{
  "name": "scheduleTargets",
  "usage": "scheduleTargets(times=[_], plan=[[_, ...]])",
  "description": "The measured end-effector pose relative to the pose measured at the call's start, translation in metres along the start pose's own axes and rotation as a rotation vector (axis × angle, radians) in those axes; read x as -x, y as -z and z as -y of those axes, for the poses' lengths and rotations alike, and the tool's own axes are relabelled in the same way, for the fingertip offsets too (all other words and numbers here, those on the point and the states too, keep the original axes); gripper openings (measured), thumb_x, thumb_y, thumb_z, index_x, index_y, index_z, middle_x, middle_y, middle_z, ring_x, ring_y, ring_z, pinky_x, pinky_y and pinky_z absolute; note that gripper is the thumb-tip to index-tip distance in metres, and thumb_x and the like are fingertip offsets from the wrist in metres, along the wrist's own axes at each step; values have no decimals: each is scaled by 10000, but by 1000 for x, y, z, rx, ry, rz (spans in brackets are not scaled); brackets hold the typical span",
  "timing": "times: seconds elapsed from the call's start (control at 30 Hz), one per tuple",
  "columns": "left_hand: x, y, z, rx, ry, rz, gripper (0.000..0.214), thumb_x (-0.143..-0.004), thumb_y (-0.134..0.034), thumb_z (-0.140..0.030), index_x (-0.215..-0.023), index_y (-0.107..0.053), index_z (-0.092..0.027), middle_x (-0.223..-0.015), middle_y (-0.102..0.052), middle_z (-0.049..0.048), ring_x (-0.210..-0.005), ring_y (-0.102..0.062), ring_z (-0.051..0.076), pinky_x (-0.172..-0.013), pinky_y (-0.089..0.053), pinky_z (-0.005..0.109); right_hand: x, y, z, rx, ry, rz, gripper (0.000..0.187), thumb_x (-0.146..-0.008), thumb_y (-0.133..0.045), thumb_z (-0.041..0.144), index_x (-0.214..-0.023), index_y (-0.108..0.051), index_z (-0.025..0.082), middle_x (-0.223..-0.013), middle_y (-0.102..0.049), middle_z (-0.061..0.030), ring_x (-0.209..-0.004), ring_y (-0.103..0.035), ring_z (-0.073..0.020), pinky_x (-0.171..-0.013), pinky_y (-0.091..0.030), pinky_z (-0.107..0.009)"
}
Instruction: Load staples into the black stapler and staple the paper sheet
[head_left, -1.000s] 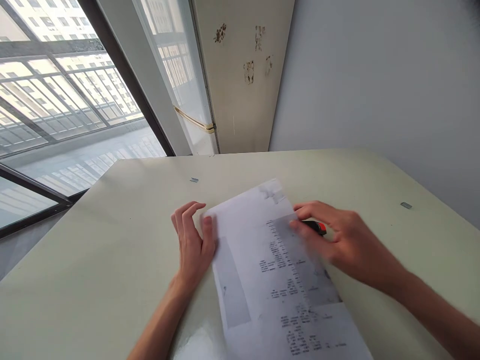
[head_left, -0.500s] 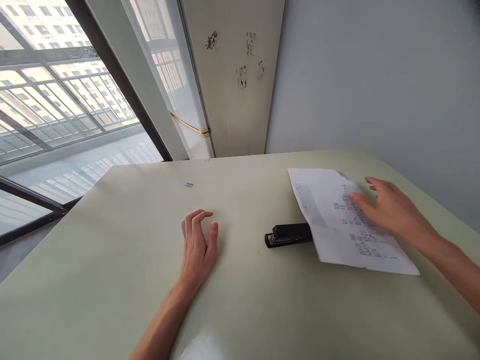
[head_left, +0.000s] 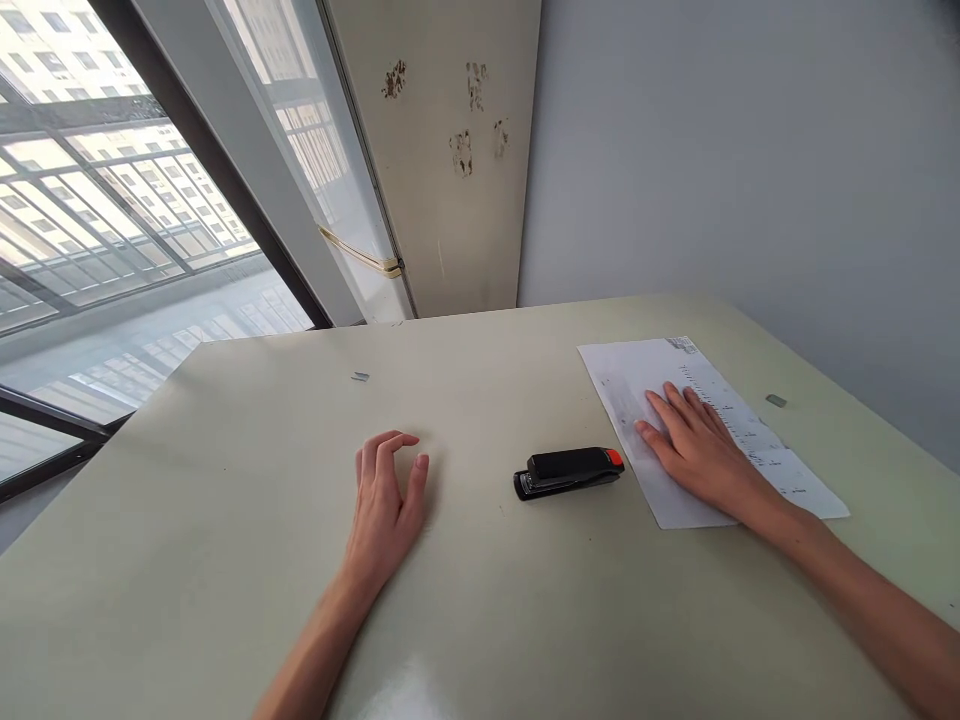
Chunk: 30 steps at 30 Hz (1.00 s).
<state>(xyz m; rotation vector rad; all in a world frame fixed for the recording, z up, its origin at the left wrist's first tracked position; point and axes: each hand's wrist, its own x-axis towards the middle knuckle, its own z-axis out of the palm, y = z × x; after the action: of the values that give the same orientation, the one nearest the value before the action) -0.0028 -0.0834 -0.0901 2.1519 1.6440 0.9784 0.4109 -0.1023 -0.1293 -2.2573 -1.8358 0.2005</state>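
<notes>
My right hand (head_left: 694,445) lies flat on a printed sheet of paper (head_left: 622,385), its fingers stretched toward the sheet's far side. The hand and wrist hide part of the print. To the left of the paper lies a black stapler (head_left: 568,470) with a red end, close to the sheet's left edge. My left hand (head_left: 386,500) rests on its side on the table, fingers loosely curved and thumb apart, with nothing in it. Beyond the left hand are small strips of staples (head_left: 360,377).
The pale table (head_left: 480,620) has its far edge near a stained panel (head_left: 450,230) and a grey wall (head_left: 712,150). A small greyish piece (head_left: 776,400) lies to the right of the paper. At the left stands a glass window (head_left: 150,230) with a dark frame.
My right hand has come down and left onto the paper. The sheet now lies flat and no longer covers the stapler's red end. The view has shifted slightly; my left hand keeps its pose.
</notes>
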Motion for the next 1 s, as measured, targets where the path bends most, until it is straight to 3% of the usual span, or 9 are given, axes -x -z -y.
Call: scheduleTargets(times=[0.1, 0.2, 0.23, 0.33, 0.47, 0.67, 0.87, 1.0], plan=[[0, 0, 0, 7, 5, 15, 254, -1081, -425, -436, -1225, -526, -253, -1295, -563, 114, -1262, -519, 288, -1068, -458, 504, 8, 18, 14, -107, 27, -27, 679, -1053, -315, 620, -1562, -452, 192, -1726, -308, -133, -1611, -200, -369, -1278, -260, -613], [-1, 0, -2, 12, 28, 35, 252, -1080, -430, -443, -1213, -541, -260, -1311, -565, 108, -1277, -518, 285, -1040, -481, 482, 19, 41, 34, -355, 163, 92, 567, -1046, -387, 640, -1537, -467, 368, -1690, -401, -35, -1522, -420, -347, -1089, -536, -552], [-1, 1, -2, 13, 33, 39, 252, -1078, -434, -445, -1207, -548, -262, -1311, -568, 107, -1273, -524, 285, -1025, -492, 475, 22, 47, 41, -415, 210, 126, 523, -1034, -421, 649, -1485, -526, 404, -1654, -460, -20, -1479, -482, -352, -1040, -569, -537], [-1, 2, -4, 16, 29, 47, 241, -1073, -443, -441, -1177, -567, -262, -1288, -586, 103, -1239, -554, 281, -982, -519, 453, 26, 57, 63, -527, 392, 246, 466, -978, -580, 627, -1373, -631, 385, -1516, -608, -46, -1374, -578, -355, -942, -603, -482], [-2, 4, -7, 16, -1, 71, 224, -1070, -450, -420, -1125, -600, -263, -1242, -614, 89, -1187, -585, 264, -972, -531, 436, 24, 53, 86, -627, 430, 373, 350, -1023, -543, 542, -1269, -666, 324, -1257, -744, -63, -1003, -712, -278, -705, -585, -375], [-1, 3, -6, 31, -72, 152, 205, -1077, -454, -388, -1078, -615, -262, -1182, -645, 79, -1139, -588, 254, -962, -525, 419, 20, 39, 110, -746, 474, 399, 327, -1029, -559, 499, -1261, -662, 294, -1183, -743, -57, -992, -690, -250, -773, -552, -349], [-1, 5, -6, 73, -165, 251, 142, -1058, -521, -354, -1129, -614, -274, -1179, -674, 63, -1141, -605, 242, -980, -518, 405, 18, 32, 135, -822, 480, 390, 354, -1046, -516, 529, -1206, -680, 259, -1117, -754, -55, -904, -691, -218, -708, -540, -311], [-2, 6, -8, 71, -212, 291, 128, -1046, -554, -340, -1129, -624, -273, -1157, -691, 57, -1125, -614, 238, -979, -509, 397, 22, 23, 139, -915, 404, 320, 376, -1111, -368, 473, -1182, -667, 258, -1157, -751, -52, -1051, -696, -225, -943, -537, -358]])
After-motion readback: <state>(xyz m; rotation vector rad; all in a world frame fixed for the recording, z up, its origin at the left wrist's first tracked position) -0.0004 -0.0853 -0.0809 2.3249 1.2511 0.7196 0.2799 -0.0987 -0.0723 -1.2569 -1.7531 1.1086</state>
